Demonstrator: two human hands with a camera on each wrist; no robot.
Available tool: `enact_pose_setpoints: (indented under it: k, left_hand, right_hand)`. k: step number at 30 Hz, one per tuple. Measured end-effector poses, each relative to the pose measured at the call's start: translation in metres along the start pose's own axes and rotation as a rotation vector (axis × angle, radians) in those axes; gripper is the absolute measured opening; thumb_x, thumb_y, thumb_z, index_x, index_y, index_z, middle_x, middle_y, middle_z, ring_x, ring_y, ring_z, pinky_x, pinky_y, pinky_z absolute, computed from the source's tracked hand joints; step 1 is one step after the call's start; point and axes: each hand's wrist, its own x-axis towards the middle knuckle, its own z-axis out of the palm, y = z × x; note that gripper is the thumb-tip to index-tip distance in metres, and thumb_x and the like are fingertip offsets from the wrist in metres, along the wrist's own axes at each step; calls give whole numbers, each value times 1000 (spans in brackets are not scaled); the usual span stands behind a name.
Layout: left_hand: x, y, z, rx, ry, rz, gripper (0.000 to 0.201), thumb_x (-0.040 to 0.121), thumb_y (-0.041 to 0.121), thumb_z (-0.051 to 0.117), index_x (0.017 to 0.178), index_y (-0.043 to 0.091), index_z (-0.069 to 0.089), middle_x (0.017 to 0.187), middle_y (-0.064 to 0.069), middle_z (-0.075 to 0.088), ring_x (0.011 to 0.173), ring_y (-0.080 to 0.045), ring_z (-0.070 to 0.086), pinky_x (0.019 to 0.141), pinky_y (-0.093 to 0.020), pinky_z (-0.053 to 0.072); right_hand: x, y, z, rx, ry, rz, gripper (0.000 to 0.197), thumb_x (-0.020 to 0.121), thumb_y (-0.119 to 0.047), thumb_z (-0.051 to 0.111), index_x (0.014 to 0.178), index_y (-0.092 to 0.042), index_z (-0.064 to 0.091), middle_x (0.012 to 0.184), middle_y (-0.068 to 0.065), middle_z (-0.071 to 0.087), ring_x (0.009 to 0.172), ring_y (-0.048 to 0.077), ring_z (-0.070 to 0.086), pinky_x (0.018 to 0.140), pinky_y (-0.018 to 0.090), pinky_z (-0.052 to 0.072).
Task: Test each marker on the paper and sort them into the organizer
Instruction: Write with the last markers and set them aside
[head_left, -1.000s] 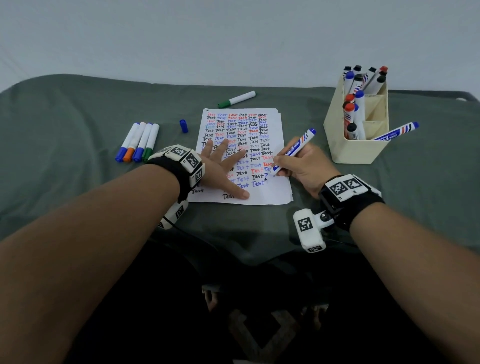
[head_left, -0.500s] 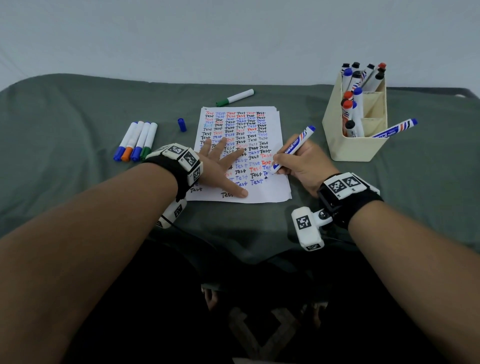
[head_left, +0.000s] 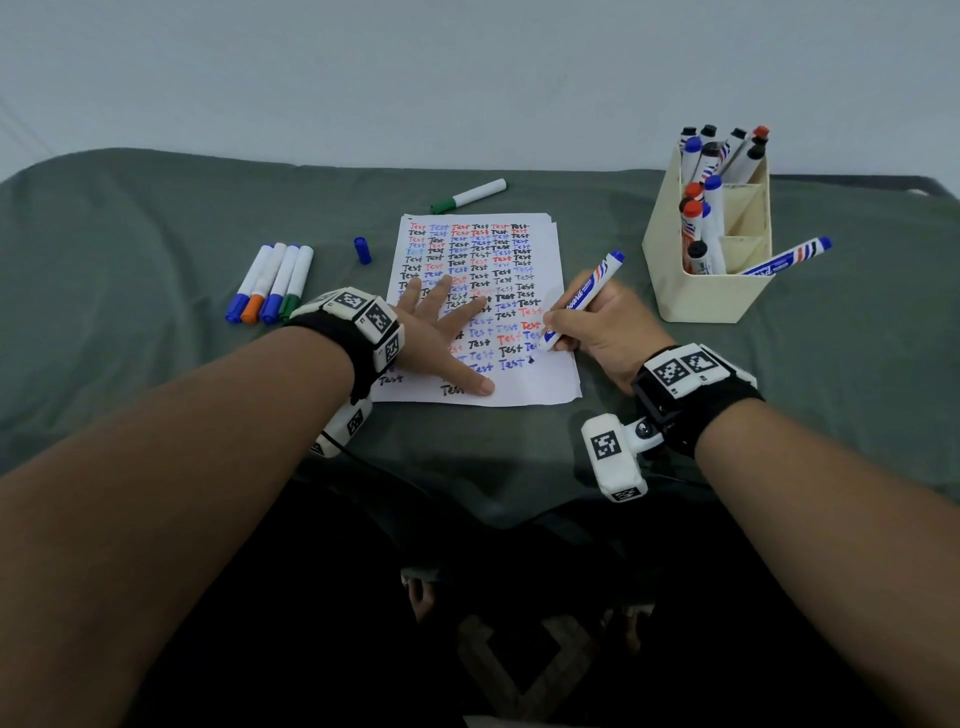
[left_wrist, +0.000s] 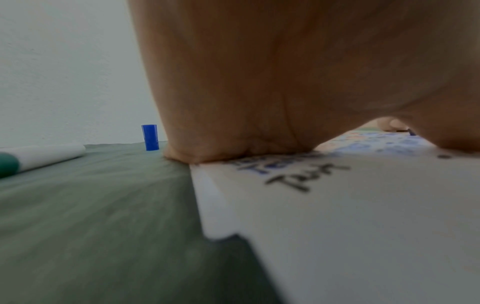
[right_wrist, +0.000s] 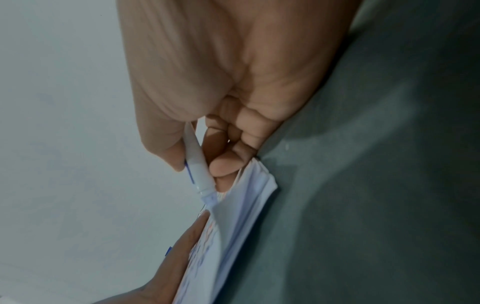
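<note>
R hand (head_left: 608, 332) grips a blue whiteboard marker (head_left: 584, 299), fingers (right_wrist: 226, 164) curled round the barrel near the nib; nib down on the paper (head_left: 519, 395) at its lower R part, next to the last blue "Test". Marker's butt end tilts up and away toward the organizer (head_left: 701, 296). L hand (head_left: 441, 332) lies flat on the paper, fingers (head_left: 480, 384) spread and straight, pressing the sheet down on the bench (head_left: 156, 415), which has a green cloth over it. Paper is filled w/ rows of "Test" in black, blue, red.

Organizer, cream, stands R of the paper, well apart from it; holds several capped markers upright in its compartments, black, blue and red caps; one blue striped marker (head_left: 789, 257) leans out over its front R edge. L of the paper: four capped markers (head_left: 272, 283) side by side, touching, caps blue, orange, blue, green. Loose blue cap (head_left: 362, 250) betw. them and the paper. Green-capped marker (head_left: 467, 196) lies beyond the paper's far edge.
</note>
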Motion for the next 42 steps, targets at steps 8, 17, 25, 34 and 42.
enact_pose_setpoints:
  k: [8,17,25,34,42]
  left_hand:
    - [-2,1,0,-5,3,3,138,31,110,43,139,63,-28,157,12,-41,147,-29,-34,114,-68,-9]
    - [-2,0,0,1,4,3,136,35,109,44,140,62,-28,158,11,-40,147,-30,-33,114,-67,-9]
    - [-2,1,-1,-2,3,6,136,36,109,44,141,61,-28,158,10,-40,147,-30,-33,114,-67,-8]
    - [0,-1,1,-2,7,8,138,30,111,42,139,63,-28,157,12,-40,147,-30,-33,113,-68,-8]
    - [1,-1,1,1,4,7,137,30,111,43,137,65,-29,157,13,-40,147,-29,-33,113,-69,-8]
  right_hand:
    - [2,2,-1,25,6,-14,16,86,-5,76,82,-13,63,77,5,73,76,21,75,68,32,61]
    - [1,1,-1,-3,7,-27,13,86,-7,77,83,-11,65,77,7,74,73,21,75,66,29,61]
    - [0,3,-3,80,23,-14,16,85,-6,75,79,-13,62,73,5,72,75,24,73,68,31,58]
    - [-1,3,-2,60,35,-24,17,88,-1,72,81,-11,60,70,2,71,72,20,72,68,30,60]
    - [-1,5,-3,50,42,-24,18,86,0,70,78,-12,59,67,2,69,69,19,69,67,30,58]
